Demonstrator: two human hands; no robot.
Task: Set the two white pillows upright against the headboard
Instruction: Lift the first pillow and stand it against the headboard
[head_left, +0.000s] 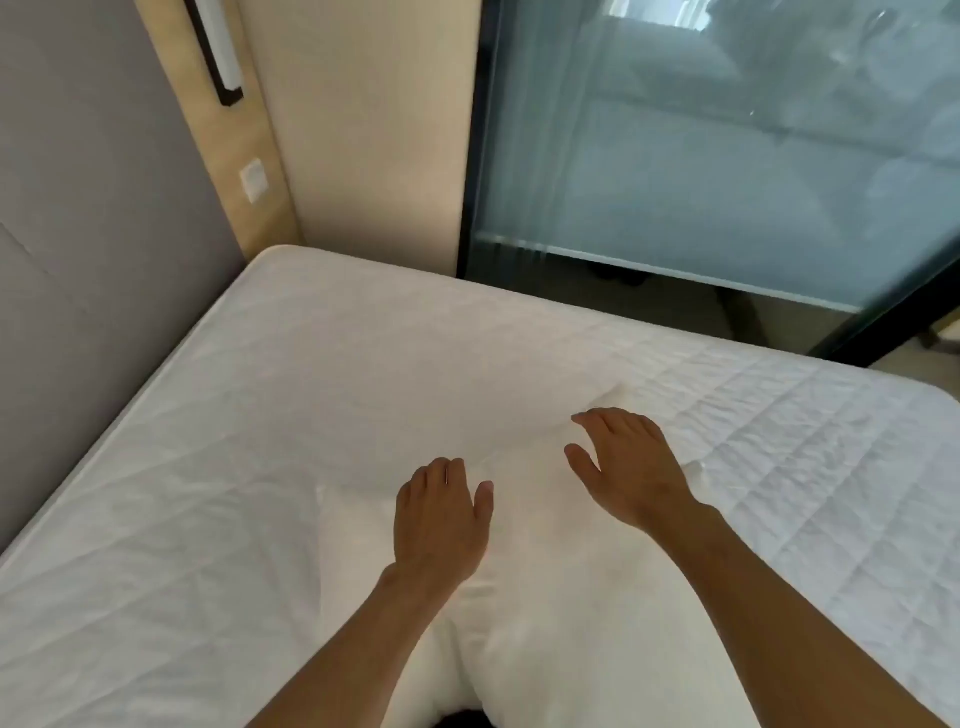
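Observation:
Two white pillows lie flat on the white bed (260, 389) right in front of me. The left pillow (358, 587) and the right pillow (576, 587) meet at a fold below my left wrist. My left hand (441, 514) is spread, palm down, over the left pillow's far edge. Palm down too, my right hand (628, 467) has its fingers apart over the far corner of the right pillow. Neither hand grips anything. The grey padded headboard (78, 249) stands along the bed's left side, well away from both pillows.
A wooden wall panel (260, 156) with a black-framed lamp (218, 47) and a white switch (253, 179) stands beside the headboard. A dark-framed frosted glass partition (701, 171) runs behind the far edge of the bed. Bare quilted mattress lies between the pillows and the headboard.

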